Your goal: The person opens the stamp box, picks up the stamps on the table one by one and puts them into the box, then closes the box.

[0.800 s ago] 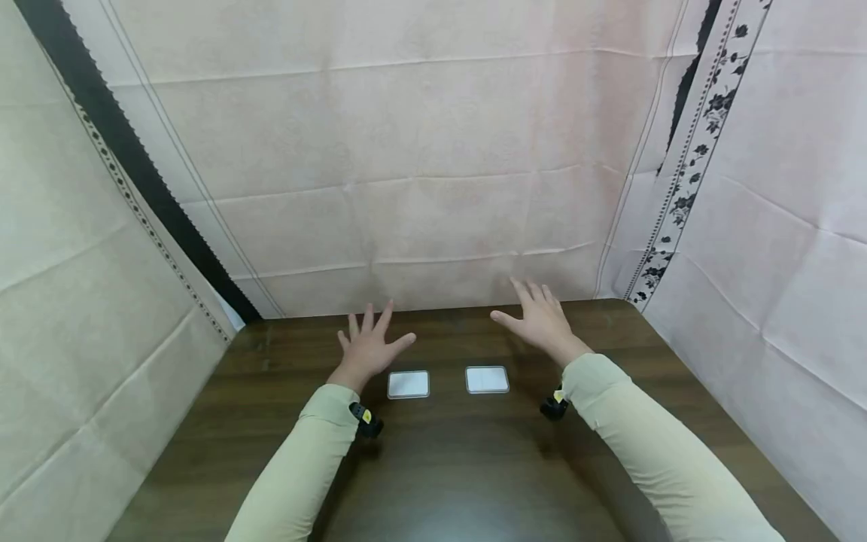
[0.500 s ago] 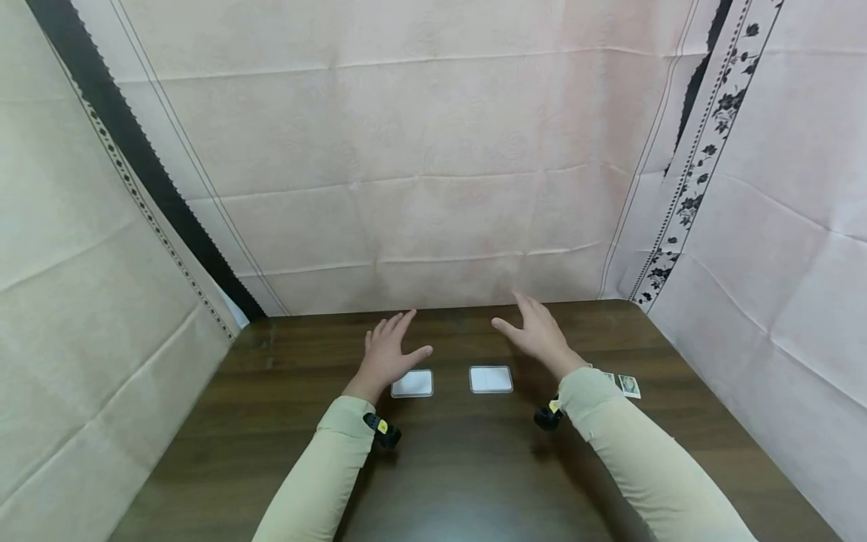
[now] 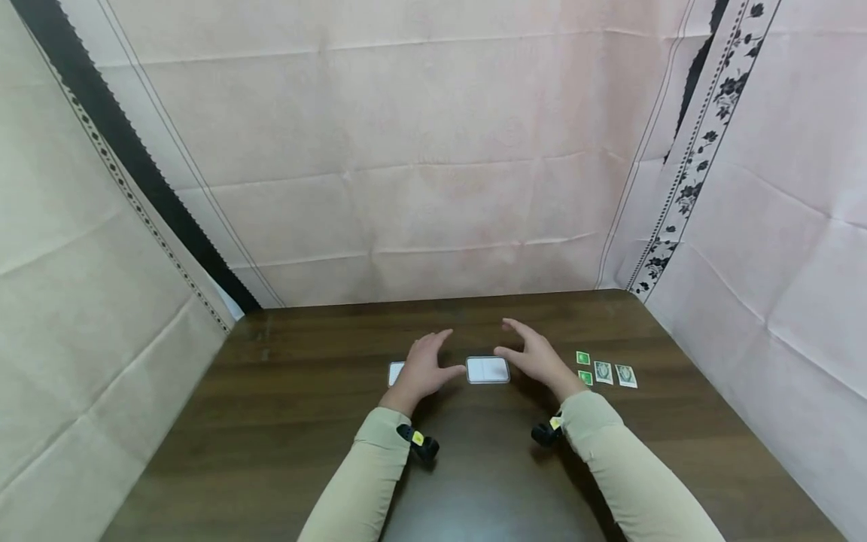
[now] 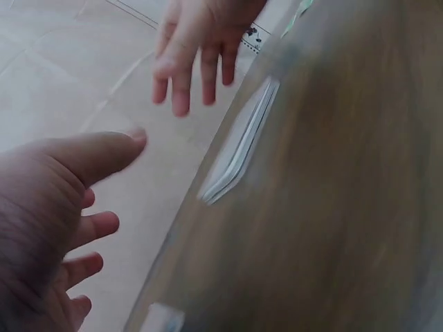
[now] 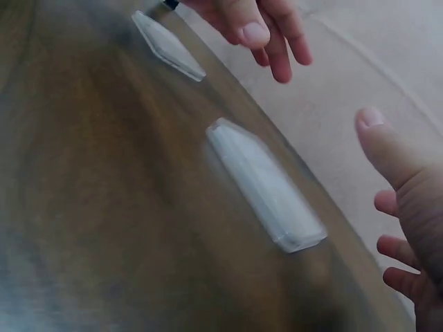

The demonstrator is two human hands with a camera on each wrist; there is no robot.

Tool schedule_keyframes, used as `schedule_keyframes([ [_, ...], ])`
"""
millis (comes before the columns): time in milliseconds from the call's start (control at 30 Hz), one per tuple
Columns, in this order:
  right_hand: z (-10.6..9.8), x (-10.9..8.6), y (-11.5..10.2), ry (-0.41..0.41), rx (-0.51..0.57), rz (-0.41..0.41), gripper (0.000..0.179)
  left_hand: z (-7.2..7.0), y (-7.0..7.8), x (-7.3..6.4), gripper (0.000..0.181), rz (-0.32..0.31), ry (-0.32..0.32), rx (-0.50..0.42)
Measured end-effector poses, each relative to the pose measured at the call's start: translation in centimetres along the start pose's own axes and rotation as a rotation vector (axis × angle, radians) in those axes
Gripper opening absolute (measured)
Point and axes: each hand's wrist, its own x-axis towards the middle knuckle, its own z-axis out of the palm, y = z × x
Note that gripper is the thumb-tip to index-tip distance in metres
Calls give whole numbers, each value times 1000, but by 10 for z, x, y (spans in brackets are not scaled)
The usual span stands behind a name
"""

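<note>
Two flat white rectangular cases with clear edges lie side by side on the table. The right case (image 3: pixel 488 369) sits between my hands; the right wrist view shows its see-through rim. My left hand (image 3: pixel 423 369) hovers over the left case (image 3: pixel 395 373), hiding most of it, with thumb and fingers spread apart. Just right of the right case is my right hand (image 3: pixel 538 360), its thumb near the case's upper right corner and its fingers loosely bent. Neither hand holds anything. In the left wrist view, the right hand (image 4: pixel 208 52) hangs beyond the left hand's thumb.
Beyond my right hand lie small green stamp-like pieces (image 3: pixel 583 357) and larger pale ones with an oval picture (image 3: pixel 626 376). The brown wooden table (image 3: pixel 325 421) ends at a pale cloth screen (image 3: pixel 433 188). Similar cloth hangs on both sides.
My left hand has moved right, from beside the left case to over it. The right hand has come down and nearer the right case. The stamp-like pieces have come into sight.
</note>
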Motion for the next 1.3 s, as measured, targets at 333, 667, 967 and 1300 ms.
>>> schedule_keyframes([
  [333,20,-11,19,-63,-30,-107,82,31,20,1,81,-47,-73,2],
  [667,24,-14,22,-95,-263,-112,82,46,16,0,70,-13,-57,67],
  [967,28,-11,29,-83,-334,-181,62,52,19,-2,65,30,-44,96],
  [1300,27,-13,29,-90,-327,-236,62,57,16,0,68,52,-42,155],
])
